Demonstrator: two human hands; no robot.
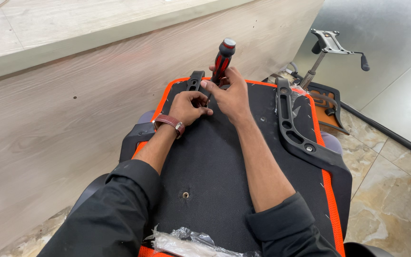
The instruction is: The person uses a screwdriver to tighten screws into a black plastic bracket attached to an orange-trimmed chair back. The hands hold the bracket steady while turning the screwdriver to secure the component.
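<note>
While hands (pixel 210 100) crowd screwdriver (pixel 220 64) — seat's (pixel 215 162) near edge open.

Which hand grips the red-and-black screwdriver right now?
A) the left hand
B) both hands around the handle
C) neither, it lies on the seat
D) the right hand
D: the right hand is closed around the screwdriver, while the left hand pinches down by its tip on the black seat underside.

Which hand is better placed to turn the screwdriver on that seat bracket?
Right. The right hand already grips the red and black screwdriver upright, while the left hand pinches near its tip on the seat underside.
</note>
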